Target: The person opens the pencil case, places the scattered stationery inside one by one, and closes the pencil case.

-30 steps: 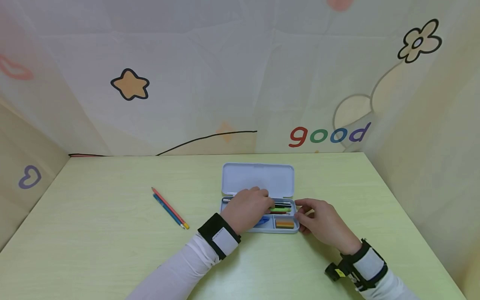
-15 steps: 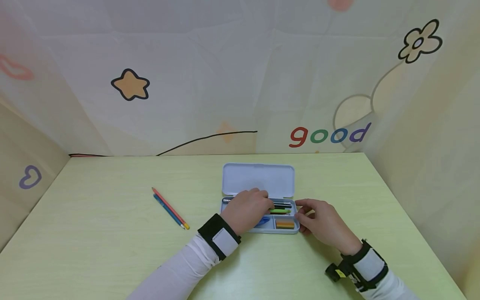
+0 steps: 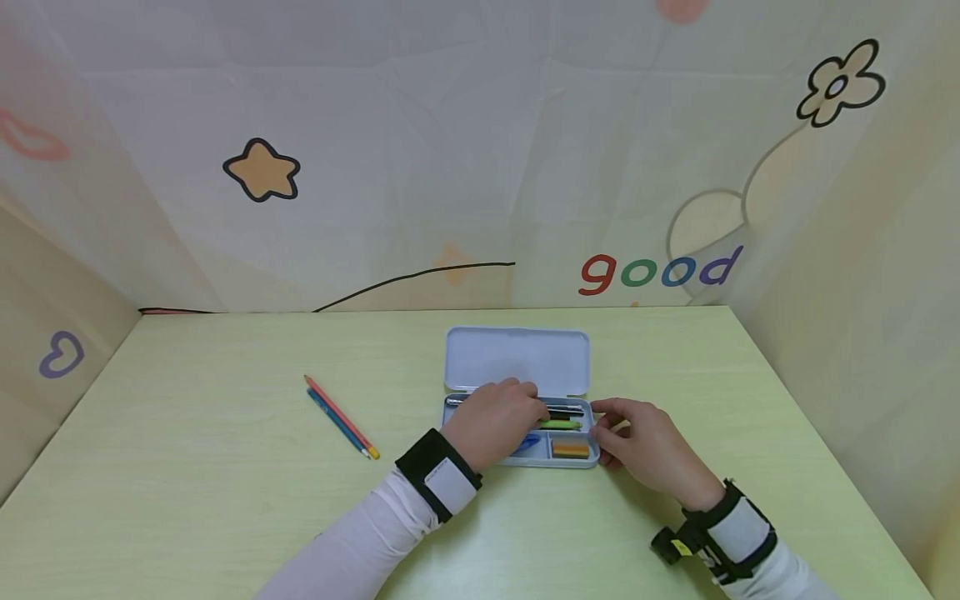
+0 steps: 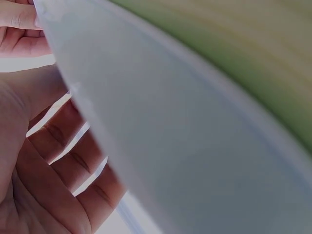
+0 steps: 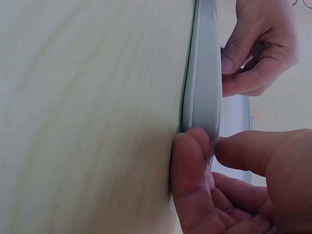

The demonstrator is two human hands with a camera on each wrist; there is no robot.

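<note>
An open white pencil case [image 3: 517, 354] lies on the table with its lid folded back. My left hand [image 3: 491, 421] reaches over its base, thumb and fingertips together at a green pen [image 3: 561, 424] in the long upper compartment; the fingers cover the pen's left end. Dark pens [image 3: 570, 410] lie beside it. In the lower compartments are a blue item [image 3: 527, 442], partly hidden, and an orange-yellow block [image 3: 570, 450]. With thumb and fingers my right hand [image 3: 648, 442] pinches the case's right end. The case's pale side wall [image 4: 146, 107] fills much of the left wrist view.
On the table to the left, a red pencil [image 3: 341, 415] and a blue pencil [image 3: 336, 422] lie side by side, slanting. A printed cloth backdrop [image 3: 397, 167] stands behind the table [image 3: 187, 467] and along both sides.
The green pen has shifted slightly toward the front of the compartment, covering a reddish-brown strip seen below it earlier. Both hands have stayed almost in place.
</note>
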